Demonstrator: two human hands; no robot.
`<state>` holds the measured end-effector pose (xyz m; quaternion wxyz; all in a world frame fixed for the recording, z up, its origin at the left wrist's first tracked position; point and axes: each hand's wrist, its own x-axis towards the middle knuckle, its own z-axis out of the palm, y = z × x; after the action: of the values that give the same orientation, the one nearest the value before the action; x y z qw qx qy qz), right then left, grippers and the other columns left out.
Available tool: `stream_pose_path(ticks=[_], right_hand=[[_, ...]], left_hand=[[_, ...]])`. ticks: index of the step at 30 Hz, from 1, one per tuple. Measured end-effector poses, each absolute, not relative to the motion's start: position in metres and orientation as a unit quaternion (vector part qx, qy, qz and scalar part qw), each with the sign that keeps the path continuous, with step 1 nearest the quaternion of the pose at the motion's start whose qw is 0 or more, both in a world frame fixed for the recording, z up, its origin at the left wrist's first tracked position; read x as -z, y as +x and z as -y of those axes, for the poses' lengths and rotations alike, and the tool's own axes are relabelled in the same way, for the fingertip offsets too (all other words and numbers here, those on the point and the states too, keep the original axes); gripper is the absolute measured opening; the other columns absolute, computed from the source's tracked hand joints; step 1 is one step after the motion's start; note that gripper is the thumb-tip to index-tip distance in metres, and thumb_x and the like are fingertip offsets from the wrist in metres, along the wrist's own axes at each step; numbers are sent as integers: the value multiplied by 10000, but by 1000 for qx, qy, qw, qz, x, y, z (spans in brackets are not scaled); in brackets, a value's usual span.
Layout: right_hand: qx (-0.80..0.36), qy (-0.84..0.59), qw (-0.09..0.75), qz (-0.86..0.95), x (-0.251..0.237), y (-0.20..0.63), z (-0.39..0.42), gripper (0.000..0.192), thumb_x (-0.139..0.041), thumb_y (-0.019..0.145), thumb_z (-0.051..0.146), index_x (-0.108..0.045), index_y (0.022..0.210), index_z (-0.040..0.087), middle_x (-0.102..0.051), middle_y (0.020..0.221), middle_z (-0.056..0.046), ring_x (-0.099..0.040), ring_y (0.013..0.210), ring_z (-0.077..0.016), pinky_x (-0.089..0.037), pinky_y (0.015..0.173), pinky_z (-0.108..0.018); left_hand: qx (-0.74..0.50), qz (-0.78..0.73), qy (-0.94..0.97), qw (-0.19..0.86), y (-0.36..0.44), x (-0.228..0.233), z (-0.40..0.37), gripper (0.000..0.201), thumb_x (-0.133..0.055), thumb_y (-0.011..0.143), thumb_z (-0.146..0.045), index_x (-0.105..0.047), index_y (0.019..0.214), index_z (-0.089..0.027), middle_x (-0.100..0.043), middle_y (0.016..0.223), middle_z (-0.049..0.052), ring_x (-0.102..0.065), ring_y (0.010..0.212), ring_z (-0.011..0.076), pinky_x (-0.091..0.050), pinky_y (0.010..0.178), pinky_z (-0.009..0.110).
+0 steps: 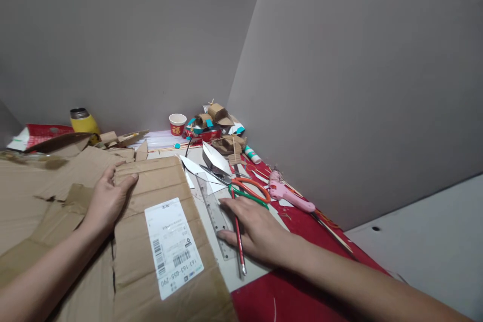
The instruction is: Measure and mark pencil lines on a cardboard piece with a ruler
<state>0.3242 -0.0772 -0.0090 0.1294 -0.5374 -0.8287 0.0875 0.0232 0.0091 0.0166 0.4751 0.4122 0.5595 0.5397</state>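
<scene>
Left hand: the left hand (pixel 107 200) is lying flat, fingers spread, pressing on the cardboard sheet (pixel 151 241); grasping nothing
Right hand: the right hand (pixel 260 229) is resting palm down, fingers loose, over the red pencil (pixel 239 241) and touching the clear ruler (pixel 215 211); nothing gripped
Cardboard: lying at the table's left, a shipping label (pixel 172 246) facing up
Nearby: orange-handled scissors (pixel 236 181) and a pink glue gun (pixel 289 193) are sitting just beyond the right hand
</scene>
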Motion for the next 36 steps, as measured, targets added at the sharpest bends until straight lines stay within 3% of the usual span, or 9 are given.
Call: stream_pose_path(ticks=[4, 14, 19, 23, 27, 31, 34, 36], right_hand=[[-68, -551, 99, 826, 3, 307, 73, 714, -689, 783, 472, -488, 1345, 81, -626, 1187, -226, -578, 1075, -365, -475, 922, -509], [-79, -550, 83, 827, 3, 317, 67, 599, -548, 784, 203, -465, 1367, 89, -610, 1247, -233, -586, 1140, -348, -496, 913, -492], [-102, -553, 138, 816, 4, 317, 62, 595, -562, 752, 164, -512, 1345, 140, -635, 1249, -198, -601, 1149, -324, -476, 954, -471], [-195, -552, 173, 792, 1, 321, 57, 446, -528, 802, 204, -612, 1238, 158, -721, 1046, -153, -673, 955, -299, -521, 831, -426], [-243, -570, 274, 735, -5, 339, 55, 342, -601, 781, 317, -705, 1082, 195, -722, 890, -92, -667, 790, -265, -526, 722, -380], [-282, -604, 374, 645, -19, 350, 64, 425, -712, 706, 457, -714, 1040, 193, -614, 666, -16, -560, 592, -196, -459, 547, -312], [-287, -618, 422, 598, -31, 344, 73, 477, -743, 674, 509, -696, 1026, 190, -599, 692, -16, -516, 577, -172, -415, 515, -297], [-311, -613, 427, 588, -36, 335, 76, 495, -723, 702, 527, -677, 1065, 193, -591, 689, -8, -495, 563, -160, -400, 514, -294]], left_hand=[[-544, -580, 427, 431, 27, -21, -6, 623, -718, 706, -208, -532, 1300, -212, -634, 649, -53, -630, 603, 155, -525, 681, 248], [-546, -551, 448, 444, 23, -5, -10, 772, -656, 677, -197, -427, 1414, -190, -662, 713, -30, -644, 621, 150, -508, 654, 240], [-550, -538, 444, 458, 24, -10, -4, 782, -655, 680, -178, -415, 1424, -169, -642, 636, -51, -618, 561, 132, -495, 621, 219], [-555, -531, 431, 473, 25, -14, -2, 777, -663, 698, -179, -403, 1430, -185, -668, 661, -38, -647, 585, 142, -508, 631, 231], [-568, -526, 413, 480, 25, -9, -6, 787, -671, 708, -188, -378, 1438, -210, -721, 785, -1, -681, 638, 152, -519, 654, 246], [-569, -521, 413, 484, 25, -3, -9, 808, -661, 709, -185, -339, 1450, -192, -740, 891, 42, -703, 727, 164, -531, 710, 263], [-539, -514, 446, 496, 27, -1, -8, 814, -653, 711, -197, -329, 1459, -191, -740, 936, 55, -707, 766, 179, -543, 748, 296], [-509, -515, 480, 495, 28, 0, -8, 772, -687, 688, -216, -421, 1411, -155, -735, 978, 84, -707, 831, 208, -541, 805, 331]])
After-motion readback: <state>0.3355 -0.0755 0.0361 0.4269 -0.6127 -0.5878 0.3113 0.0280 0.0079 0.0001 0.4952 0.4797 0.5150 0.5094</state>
